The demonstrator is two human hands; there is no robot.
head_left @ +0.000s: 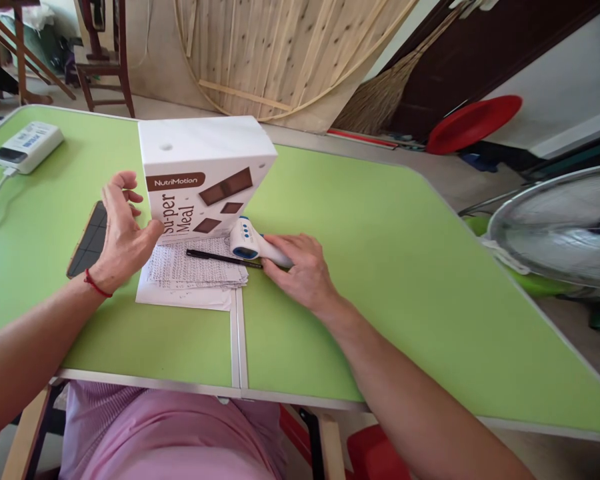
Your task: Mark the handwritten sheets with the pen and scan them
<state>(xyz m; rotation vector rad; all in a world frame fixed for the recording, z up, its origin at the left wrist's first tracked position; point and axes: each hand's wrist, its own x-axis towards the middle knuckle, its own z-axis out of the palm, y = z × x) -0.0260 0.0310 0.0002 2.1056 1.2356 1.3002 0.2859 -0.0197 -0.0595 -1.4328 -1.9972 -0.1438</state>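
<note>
A white NutriMotion meal box (207, 143) stands upright on the green table. My left hand (125, 223) is beside the box's left edge, fingers apart and curved, the thumb at its lower corner; whether it touches is unclear. Behind that hand lies a dark phone (89, 241), partly covered. My right hand (303, 270) is wrapped round the handle of a white and blue infrared thermometer (245, 238), which lies low over the table to the right of the box. Handwritten papers (195, 272) rest in front of the box, with a black pen (215, 257) across them.
The green folding table (390, 267) has a metal seam down its middle. A white power bank (29, 147) with a cable sits at the far left. Off the right edge stands a fan (565, 227). A chair (103, 67) and a broom (395, 83) are beyond the table.
</note>
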